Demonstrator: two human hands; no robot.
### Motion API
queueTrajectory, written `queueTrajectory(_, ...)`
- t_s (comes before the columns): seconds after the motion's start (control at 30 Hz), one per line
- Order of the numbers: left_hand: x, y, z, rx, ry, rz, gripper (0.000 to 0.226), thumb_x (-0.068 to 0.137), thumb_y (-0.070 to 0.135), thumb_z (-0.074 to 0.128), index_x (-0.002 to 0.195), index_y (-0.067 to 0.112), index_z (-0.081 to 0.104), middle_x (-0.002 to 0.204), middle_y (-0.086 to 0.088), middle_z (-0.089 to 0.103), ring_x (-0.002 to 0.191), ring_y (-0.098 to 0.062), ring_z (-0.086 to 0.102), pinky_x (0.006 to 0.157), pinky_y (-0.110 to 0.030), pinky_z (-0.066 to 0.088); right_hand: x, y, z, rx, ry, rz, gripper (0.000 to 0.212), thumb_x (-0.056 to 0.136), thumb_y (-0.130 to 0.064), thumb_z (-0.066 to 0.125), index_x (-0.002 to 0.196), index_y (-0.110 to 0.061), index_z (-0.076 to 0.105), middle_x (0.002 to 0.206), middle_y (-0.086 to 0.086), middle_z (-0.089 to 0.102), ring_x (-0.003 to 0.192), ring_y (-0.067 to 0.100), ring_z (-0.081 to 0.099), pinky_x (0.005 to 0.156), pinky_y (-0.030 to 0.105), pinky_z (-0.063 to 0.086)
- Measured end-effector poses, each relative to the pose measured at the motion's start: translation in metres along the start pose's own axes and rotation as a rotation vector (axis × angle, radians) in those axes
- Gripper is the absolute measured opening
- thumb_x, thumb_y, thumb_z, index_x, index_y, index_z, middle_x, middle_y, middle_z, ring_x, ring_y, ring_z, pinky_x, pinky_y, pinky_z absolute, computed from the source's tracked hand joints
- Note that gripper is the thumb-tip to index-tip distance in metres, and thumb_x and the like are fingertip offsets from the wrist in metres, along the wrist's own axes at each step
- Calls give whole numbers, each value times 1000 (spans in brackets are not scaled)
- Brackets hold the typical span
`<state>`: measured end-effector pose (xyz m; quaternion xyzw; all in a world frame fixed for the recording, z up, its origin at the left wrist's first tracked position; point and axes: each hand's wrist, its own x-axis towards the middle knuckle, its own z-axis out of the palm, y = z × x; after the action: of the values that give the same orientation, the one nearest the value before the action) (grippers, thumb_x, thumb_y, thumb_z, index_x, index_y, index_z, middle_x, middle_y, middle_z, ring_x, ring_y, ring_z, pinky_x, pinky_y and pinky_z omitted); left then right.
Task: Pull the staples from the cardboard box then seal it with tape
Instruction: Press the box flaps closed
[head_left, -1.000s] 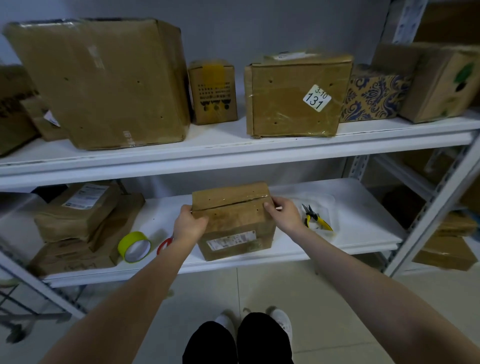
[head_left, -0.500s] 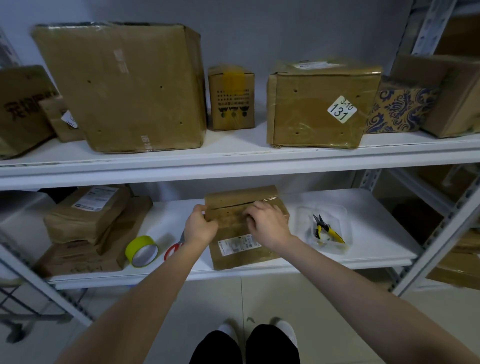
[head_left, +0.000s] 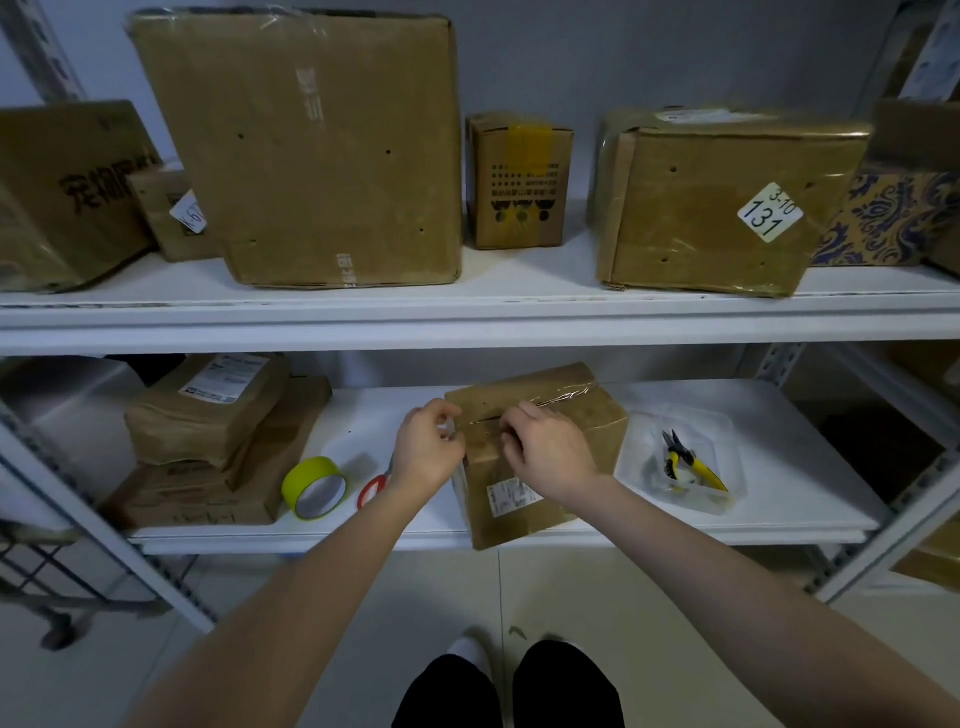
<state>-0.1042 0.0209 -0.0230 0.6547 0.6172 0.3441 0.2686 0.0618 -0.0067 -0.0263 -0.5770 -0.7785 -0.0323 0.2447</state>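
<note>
Cardboard box (head_left: 576, 431), left hand (head_left: 428, 454) fingers (head_left: 441, 413) pinching its top corner, right hand (head_left: 550, 452) fingers curled on seam

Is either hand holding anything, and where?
Left hand and right hand curl at the top front edge of the cardboard box; any grip cannot be told.

Dim, cool overall light; soft focus; wide-angle bending at edges; faint shadows.
</note>
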Motion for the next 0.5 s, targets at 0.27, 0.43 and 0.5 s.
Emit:
queueTrajectory(0.27,-13,10,-13,596,-194,437,29,97,31,41,121,32,57,120,0,49,97,-21,57,85,-32,48,-3,4,-9,50,-55,21,20,91,-22,51,104,-15,65,99,1,62,79,26,63,59,31,47)
queueTrajectory(0.43,-18,14,-14,700,-178,471,30,99,31,36,125,32,52,124,-2,48,93,-24,59,84,-32,44,-2,3,-15,133,-59,27,21,89,-17,53,107,-15,64,105,0,60,89,22,61,69,33,49)
queueTrajectory(0.5,-19,15,-12,705,-171,461,28,99,31,36,124,31,51,125,-2,47,94,-24,58,83,-32,44,-11,5,-14,188,21,10,19,87,-10,54,102,-12,65,101,1,59,84,20,59,66,27,44)
